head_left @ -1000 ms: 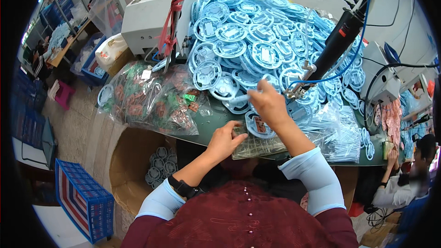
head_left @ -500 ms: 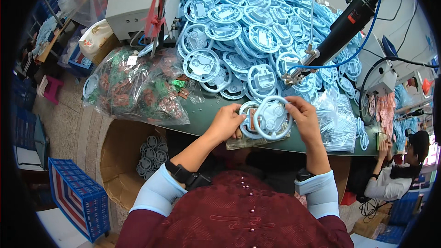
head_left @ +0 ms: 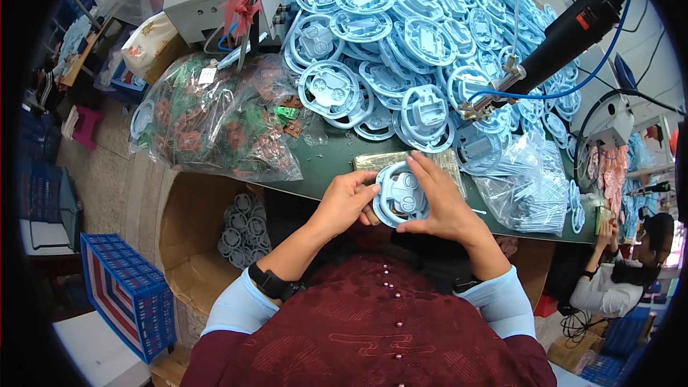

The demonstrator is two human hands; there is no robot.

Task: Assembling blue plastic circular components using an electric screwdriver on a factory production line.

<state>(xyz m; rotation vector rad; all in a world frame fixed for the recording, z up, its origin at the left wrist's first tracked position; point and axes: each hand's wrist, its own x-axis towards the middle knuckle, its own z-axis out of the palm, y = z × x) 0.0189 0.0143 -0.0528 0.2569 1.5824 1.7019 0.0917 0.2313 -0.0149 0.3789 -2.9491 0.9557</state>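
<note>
Both hands hold one light blue round plastic part (head_left: 401, 196) with an inner plate, just above the near edge of the green table (head_left: 326, 165). My left hand (head_left: 347, 202) grips its left rim. My right hand (head_left: 442, 204) cups its right side, fingers spread over the top. Behind it lies a large heap of the same blue round parts (head_left: 401, 50). A black electric screwdriver (head_left: 548, 46) with a blue cable hangs tilted over the heap, to the right of my hands.
A clear bag of green and brown circuit boards (head_left: 215, 118) sits left on the table. A bag of thin blue pieces (head_left: 530, 186) lies right. A cardboard box (head_left: 193, 244) with grey round parts and a blue crate (head_left: 129, 294) stand on the floor. Another person (head_left: 616, 279) sits right.
My right hand came back from the heap with a blue round part. Both hands now hold it closer to my body, at the table's near edge.
</note>
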